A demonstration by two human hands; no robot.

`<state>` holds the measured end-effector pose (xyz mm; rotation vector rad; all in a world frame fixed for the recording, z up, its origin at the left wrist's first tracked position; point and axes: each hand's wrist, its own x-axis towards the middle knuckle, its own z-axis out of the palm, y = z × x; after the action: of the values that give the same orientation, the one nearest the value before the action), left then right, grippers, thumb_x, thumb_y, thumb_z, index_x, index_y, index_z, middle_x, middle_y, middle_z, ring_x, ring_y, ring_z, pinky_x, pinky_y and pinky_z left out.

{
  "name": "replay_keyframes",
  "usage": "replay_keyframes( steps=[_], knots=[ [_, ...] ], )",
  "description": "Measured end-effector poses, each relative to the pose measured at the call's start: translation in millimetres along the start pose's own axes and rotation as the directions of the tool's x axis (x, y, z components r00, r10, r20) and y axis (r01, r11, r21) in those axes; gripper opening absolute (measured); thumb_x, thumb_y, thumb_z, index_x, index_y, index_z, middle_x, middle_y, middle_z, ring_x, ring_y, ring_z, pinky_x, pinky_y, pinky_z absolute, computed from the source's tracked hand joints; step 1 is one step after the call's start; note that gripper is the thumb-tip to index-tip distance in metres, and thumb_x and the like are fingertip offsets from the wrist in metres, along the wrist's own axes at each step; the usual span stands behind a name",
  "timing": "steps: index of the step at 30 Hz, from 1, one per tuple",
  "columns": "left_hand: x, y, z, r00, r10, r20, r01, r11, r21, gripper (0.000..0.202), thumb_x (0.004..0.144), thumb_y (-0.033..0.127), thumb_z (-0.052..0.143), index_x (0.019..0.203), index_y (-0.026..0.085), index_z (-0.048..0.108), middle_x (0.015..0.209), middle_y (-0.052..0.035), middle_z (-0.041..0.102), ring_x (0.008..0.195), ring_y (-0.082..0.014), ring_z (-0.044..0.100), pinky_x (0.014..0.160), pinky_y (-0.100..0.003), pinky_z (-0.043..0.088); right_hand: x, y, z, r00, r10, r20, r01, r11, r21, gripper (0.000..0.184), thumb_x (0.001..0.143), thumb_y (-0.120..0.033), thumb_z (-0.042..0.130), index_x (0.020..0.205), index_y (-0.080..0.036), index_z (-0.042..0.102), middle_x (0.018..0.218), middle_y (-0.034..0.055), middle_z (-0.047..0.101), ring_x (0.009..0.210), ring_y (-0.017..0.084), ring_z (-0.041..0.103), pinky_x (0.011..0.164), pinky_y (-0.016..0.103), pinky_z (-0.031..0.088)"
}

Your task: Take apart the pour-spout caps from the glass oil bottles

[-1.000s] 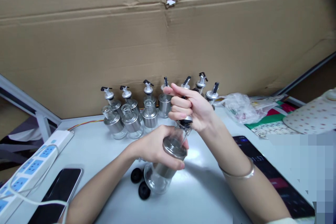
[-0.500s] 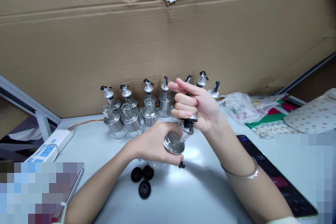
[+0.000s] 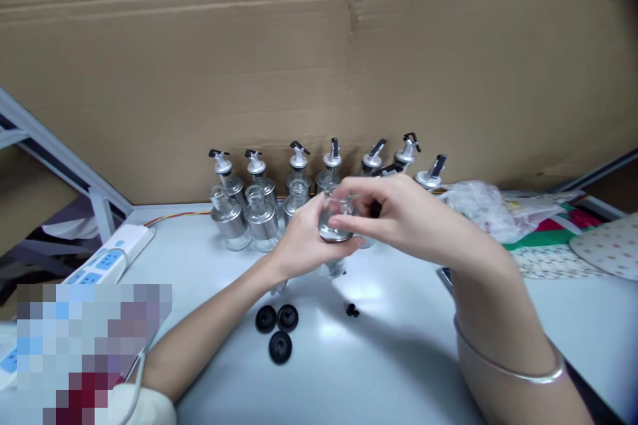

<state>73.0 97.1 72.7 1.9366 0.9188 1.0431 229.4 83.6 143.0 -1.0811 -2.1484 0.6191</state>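
Observation:
My left hand [image 3: 312, 239] is wrapped around a clear glass bottle [image 3: 336, 224] with a metal band, held above the table. The thumb and forefinger of my right hand [image 3: 383, 209] reach over the bottle's open neck. A pourer spout [image 3: 389, 169] with a black lever sticks out above my right hand, its dark stopper partly hidden in the curled fingers. Below my hands on the table lie three round black caps [image 3: 280, 347] and a little cluster of small black pieces [image 3: 352, 310].
Bottles with pourers [image 3: 256, 163] stand in a row against the cardboard wall [image 3: 249, 66]; open bottles [image 3: 260, 219] stand in front. On the left lies a power strip [image 3: 107, 259], on the right a plastic bag [image 3: 491, 209]. A phone [image 3: 445, 279] is partly behind my right forearm.
The pourer's stopper, earlier at the bottle's mouth, is now away from it inside my right hand. My right hand has turned, its fingers now over the bottle's neck. The view has shifted.

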Motion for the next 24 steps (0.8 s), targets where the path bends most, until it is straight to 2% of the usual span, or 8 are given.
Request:
replay_keyframes(
  steps=[4, 7, 9, 10, 13, 17, 19, 24],
  knots=[
    [1, -9, 4.5, 0.984, 0.175, -0.041, -0.169, 0.979, 0.116, 0.037, 0.077, 0.034, 0.067, 0.103, 0.018, 0.047, 0.109, -0.0091, 0.056, 0.102, -0.0223, 0.056, 0.088, -0.037, 0.047, 0, 5, 4, 0.997, -0.07, -0.017, 0.065, 0.977, -0.203, 0.019, 0.081, -0.024, 0.062, 0.064, -0.02, 0.056, 0.049, -0.0049, 0.051, 0.041, 0.008, 0.037, 0.044, 0.022, 0.025],
    [1, -16, 7.2, 0.906, 0.387, -0.172, -0.312, 0.884, 0.348, 0.049, 0.081, 0.035, 0.062, 0.12, 0.017, 0.039, 0.125, -0.015, 0.047, 0.124, -0.0262, 0.044, 0.103, -0.043, 0.037, 1, 11, 3, 0.99, -0.102, -0.095, 0.073, 0.958, -0.277, 0.019, 0.081, -0.027, 0.063, 0.065, -0.021, 0.056, 0.047, -0.0047, 0.05, 0.04, 0.008, 0.035, 0.043, 0.023, 0.025],
    [0, -18, 7.3, 0.858, 0.477, -0.191, -0.325, 0.791, 0.519, 0.051, 0.083, 0.037, 0.06, 0.124, 0.017, 0.037, 0.127, -0.0156, 0.047, 0.129, -0.0276, 0.039, 0.106, -0.044, 0.032, 2, 17, 3, 0.983, -0.124, -0.132, 0.079, 0.949, -0.306, 0.017, 0.08, -0.029, 0.064, 0.066, -0.022, 0.057, 0.045, -0.0049, 0.048, 0.039, 0.009, 0.033, 0.042, 0.023, 0.025],
    [0, -19, 6.9, 0.854, 0.489, -0.177, -0.303, 0.745, 0.594, 0.051, 0.083, 0.038, 0.059, 0.124, 0.017, 0.038, 0.127, -0.0157, 0.049, 0.13, -0.0284, 0.038, 0.106, -0.045, 0.031, 3, 21, 2, 0.982, -0.133, -0.138, 0.084, 0.945, -0.316, 0.016, 0.08, -0.029, 0.064, 0.067, -0.022, 0.058, 0.044, -0.005, 0.047, 0.038, 0.009, 0.032, 0.042, 0.024, 0.024],
    [-1, -18, 4.5, 0.903, 0.411, -0.125, -0.184, 0.632, 0.752, 0.052, 0.084, 0.04, 0.056, 0.126, 0.015, 0.041, 0.132, -0.0179, 0.048, 0.133, -0.0317, 0.035, 0.104, -0.051, 0.027, 6, 32, 0, 0.982, -0.15, -0.118, 0.102, 0.935, -0.34, 0.014, 0.08, -0.031, 0.064, 0.069, -0.023, 0.061, 0.045, -0.0032, 0.051, 0.037, 0.009, 0.034, 0.043, 0.025, 0.026],
    [1, -22, 2.0, 0.962, 0.261, -0.079, -0.074, 0.529, 0.845, 0.056, 0.086, 0.039, 0.055, 0.133, 0.011, 0.04, 0.138, -0.0194, 0.044, 0.134, -0.033, 0.033, 0.106, -0.057, 0.02, 7, 42, -1, 0.989, -0.113, -0.092, 0.067, 0.913, -0.403, 0.023, 0.083, -0.043, 0.058, 0.073, -0.023, 0.065, 0.051, 0.0017, 0.058, 0.04, 0.011, 0.043, 0.047, 0.028, 0.03],
    [2, -26, 0.8, 0.971, 0.234, -0.043, -0.075, 0.476, 0.876, 0.055, 0.087, 0.037, 0.054, 0.134, 0.012, 0.04, 0.138, -0.0182, 0.044, 0.134, -0.0318, 0.033, 0.106, -0.055, 0.021, 8, 45, 0, 0.996, -0.041, -0.084, -0.004, 0.877, -0.48, 0.022, 0.082, -0.041, 0.058, 0.076, -0.023, 0.067, 0.052, 0.0023, 0.059, 0.042, 0.013, 0.046, 0.049, 0.029, 0.031],
    [3, -30, -1.6, 0.972, 0.233, 0.014, -0.107, 0.391, 0.914, 0.056, 0.088, 0.038, 0.05, 0.138, 0.015, 0.038, 0.138, -0.0148, 0.044, 0.134, -0.0274, 0.033, 0.105, -0.042, 0.028, 16, 48, 6, 0.984, 0.16, -0.075, -0.169, 0.715, -0.678, 0.009, 0.076, -0.023, 0.065, 0.083, -0.022, 0.07, 0.059, 0.002, 0.066, 0.048, 0.016, 0.05, 0.052, 0.027, 0.034]
  ],
)
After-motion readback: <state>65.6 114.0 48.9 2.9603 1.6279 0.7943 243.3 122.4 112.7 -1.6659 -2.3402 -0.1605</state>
